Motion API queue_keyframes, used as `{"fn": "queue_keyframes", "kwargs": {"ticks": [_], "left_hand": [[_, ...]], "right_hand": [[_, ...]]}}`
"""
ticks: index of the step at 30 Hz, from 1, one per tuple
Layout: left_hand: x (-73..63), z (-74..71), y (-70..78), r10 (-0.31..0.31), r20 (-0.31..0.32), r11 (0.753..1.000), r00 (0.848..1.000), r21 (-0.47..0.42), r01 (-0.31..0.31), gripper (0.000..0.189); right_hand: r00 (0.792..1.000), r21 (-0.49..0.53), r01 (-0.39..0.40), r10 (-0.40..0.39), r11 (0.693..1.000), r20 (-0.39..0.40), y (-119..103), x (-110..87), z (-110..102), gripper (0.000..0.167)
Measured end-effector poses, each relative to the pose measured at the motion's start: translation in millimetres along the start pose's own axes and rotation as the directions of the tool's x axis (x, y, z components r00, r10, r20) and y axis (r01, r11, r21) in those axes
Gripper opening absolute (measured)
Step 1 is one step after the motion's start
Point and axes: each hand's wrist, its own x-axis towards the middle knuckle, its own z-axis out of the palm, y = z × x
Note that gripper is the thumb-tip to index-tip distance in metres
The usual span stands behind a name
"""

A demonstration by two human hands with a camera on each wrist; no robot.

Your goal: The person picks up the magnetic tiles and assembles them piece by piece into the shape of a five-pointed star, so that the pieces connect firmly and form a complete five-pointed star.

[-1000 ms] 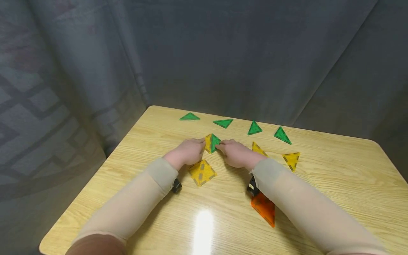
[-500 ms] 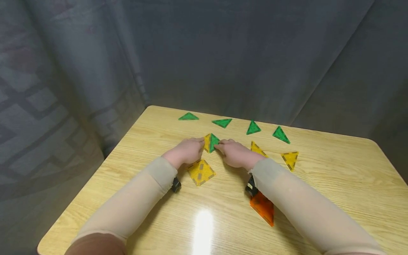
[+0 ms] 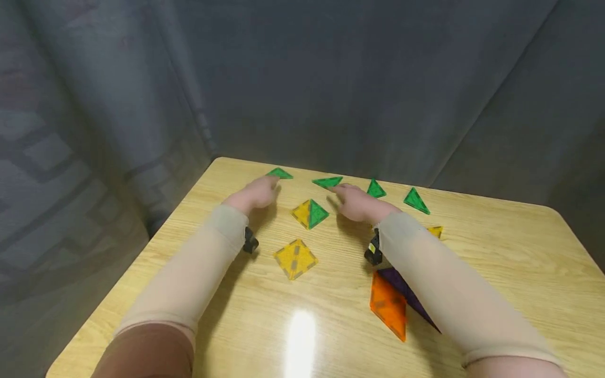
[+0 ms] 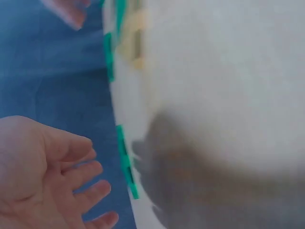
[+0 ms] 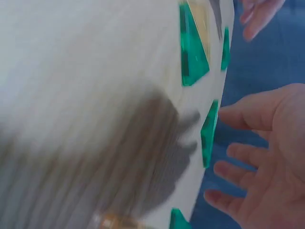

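My left hand (image 3: 261, 191) reaches over the far left of the table, fingertips close to a green triangular magnetic tile (image 3: 281, 172). In the left wrist view its fingers are spread and relaxed with nothing in them. My right hand (image 3: 353, 202) hovers near a second green triangle tile (image 3: 327, 181), its fingers loosely apart and holding nothing in the right wrist view. Between the hands lies a diamond made of a yellow triangle (image 3: 301, 213) and a green triangle (image 3: 317, 213), edge to edge. Nearer me is a diamond of two yellow triangles (image 3: 295, 259).
Two more green triangles, one upright-pointing (image 3: 376, 189) and one slanted (image 3: 417, 200), lie along the back right. A yellow tile (image 3: 435, 231), an orange tile (image 3: 387, 307) and a dark purple tile (image 3: 410, 294) show beside my right sleeve. Grey curtains (image 3: 331, 94) hang behind the table.
Both hands have left the yellow-and-green diamond and moved forward, the left one also to the left, toward the green tiles at the back. The diamond stays flat on the table.
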Motion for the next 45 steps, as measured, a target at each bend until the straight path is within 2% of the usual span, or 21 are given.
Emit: {"fn": "queue_keyframes", "kwargs": {"ticks": [2,6,9,11,14,17,23,25,29,31,35,38,45], "left_hand": [[7.9,-5.8,-2.9,-0.037,-0.007,0.999,0.999,-0.02,0.037,0.048],[21.7,-6.0,-2.5,-0.126,0.007,0.991,0.992,-0.034,0.127,0.053],[27.4,-0.4,0.2,-0.196,0.048,0.981,0.979,0.016,0.196,0.053],[30.7,4.6,3.4,-0.216,0.065,0.975,0.974,0.066,0.212,0.048],[35.5,11.9,11.0,-0.201,0.075,0.97,0.977,0.154,0.187,0.041],[38.9,16.1,21.6,-0.153,0.078,0.966,0.985,0.223,0.132,0.039],[40.1,20.4,44.2,-0.125,0.098,0.971,0.987,0.216,0.102,0.034],[40.3,21.8,48.9,-0.121,0.105,0.966,0.987,0.241,0.093,0.031],[43.7,24.7,53.9,-0.084,0.147,0.942,0.986,0.333,0.031,0.04],[44.6,25.4,55.9,-0.061,0.169,0.935,0.984,0.354,-0.003,0.052],[43.2,25.9,58.9,-0.078,0.196,0.963,0.977,0.269,0.023,0.068],[41.7,26.0,58.5,-0.091,0.208,0.973,0.974,0.226,0.043,0.068],[35.7,27.1,55.8,-0.026,0.175,0.959,0.984,0.283,-0.025,0.05]], "right_hand": [[0.998,0.01,-0.052,0.051,0.999,0.023,0,10.0,-2,0.064],[0.992,-0.087,-0.115,0.118,0.99,0.04,-4,29.8,0,0.066],[0.988,-0.174,-0.144,0.152,0.974,0.032,-5,40.9,3,0.066],[0.986,-0.195,-0.152,0.162,0.969,0.037,-4,44.8,6,0.065],[0.985,-0.196,-0.15,0.163,0.969,0.054,0,45.6,10,0.068],[0.989,-0.175,-0.127,0.139,0.976,0.056,4,43.7,12,0.069],[0.998,-0.117,-0.01,0.017,0.993,0.057,5,43.1,14,0.062],[0.998,-0.101,0.028,-0.022,0.994,0.066,4,43.6,14,0.061],[0.995,-0.07,0.066,-0.06,0.995,0.079,2,44.6,16,0.064],[0.995,-0.055,0.063,-0.058,0.996,0.084,0,45.0,17,0.065],[0.994,-0.054,0.061,-0.056,0.997,0.093,0,45.8,17,0.064],[0.995,-0.069,0.053,-0.047,0.996,0.091,0,44.4,17,0.067],[0.999,-0.162,0.01,-0.003,0.987,0.044,0,38.7,13,0.065]]}}
